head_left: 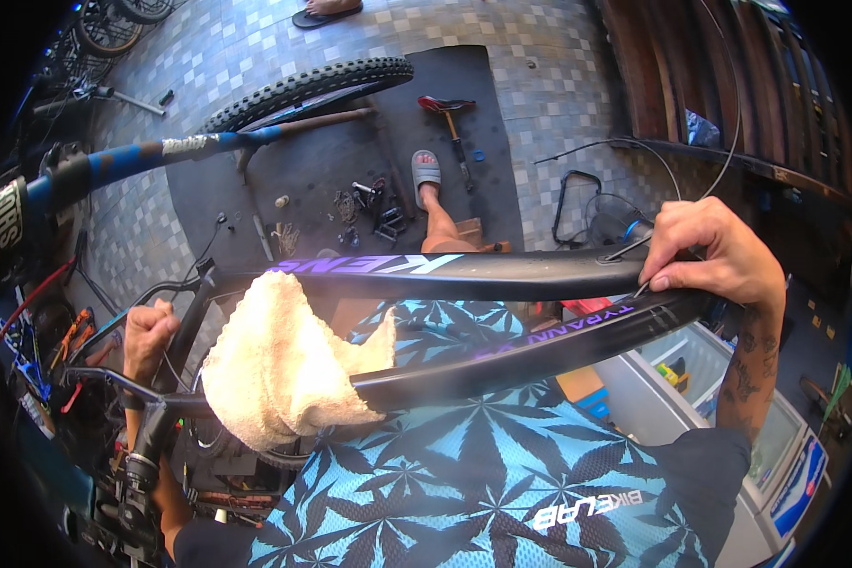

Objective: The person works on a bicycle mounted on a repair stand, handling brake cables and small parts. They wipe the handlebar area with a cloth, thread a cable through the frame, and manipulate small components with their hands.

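A black bicycle frame (pixel 530 277) with purple lettering lies across my lap, over a blue leaf-patterned jersey. A cream cloth (pixel 275 364) is draped over its lower tube, left of centre. My left hand (pixel 150 336) is closed at the left end of the frame, gripping a thin dark cable that runs down from the fist. My right hand (pixel 701 256) pinches a thin cable (pixel 639 289) close against the frame at its right end, between the two tubes. Another cable loops out of the top tube behind that hand.
A blue frame (pixel 95 170) with a knobby tyre (pixel 303 90) stands at upper left. Small metal parts and a saddle (pixel 445 104) lie on a dark mat (pixel 464 76). Wooden slats (pixel 719 76) are upper right, a glass-topped chest (pixel 672 379) lower right. Bikes crowd the left.
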Demonstrator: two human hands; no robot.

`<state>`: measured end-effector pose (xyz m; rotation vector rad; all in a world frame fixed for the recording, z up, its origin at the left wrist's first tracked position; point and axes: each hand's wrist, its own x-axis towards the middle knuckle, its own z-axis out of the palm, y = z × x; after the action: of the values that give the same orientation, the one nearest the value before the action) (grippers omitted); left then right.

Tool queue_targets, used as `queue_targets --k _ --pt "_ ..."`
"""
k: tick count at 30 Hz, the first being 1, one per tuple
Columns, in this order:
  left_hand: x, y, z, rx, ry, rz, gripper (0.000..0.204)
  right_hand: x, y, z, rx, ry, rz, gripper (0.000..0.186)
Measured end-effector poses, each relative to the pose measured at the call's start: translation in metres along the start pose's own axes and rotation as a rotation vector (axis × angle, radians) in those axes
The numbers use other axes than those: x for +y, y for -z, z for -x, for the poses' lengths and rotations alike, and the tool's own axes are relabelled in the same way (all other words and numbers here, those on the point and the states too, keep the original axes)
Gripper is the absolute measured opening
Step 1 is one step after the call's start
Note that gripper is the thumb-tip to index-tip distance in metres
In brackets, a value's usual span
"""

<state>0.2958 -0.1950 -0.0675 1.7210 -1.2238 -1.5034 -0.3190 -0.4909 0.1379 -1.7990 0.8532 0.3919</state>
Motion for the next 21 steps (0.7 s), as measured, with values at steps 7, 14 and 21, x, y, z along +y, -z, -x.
queue_targets --k 7,14,21 --pt "-0.032 0.041 0.010 0.248 0.225 -0.063 0.052 0.002 -0.009 -0.001 0.018 0.042 -0.080 0.013" --pt "-0.060 0.068 0.000 0.285 0.236 -0.258 0.051 -0.009 -0.019 0.018 0.377 -0.030 0.054 0.021" --pt "-0.107 0.116 -0.018 0.352 0.155 -0.267 0.055 -0.002 -0.049 0.082 0.974 -0.009 0.321 0.027"
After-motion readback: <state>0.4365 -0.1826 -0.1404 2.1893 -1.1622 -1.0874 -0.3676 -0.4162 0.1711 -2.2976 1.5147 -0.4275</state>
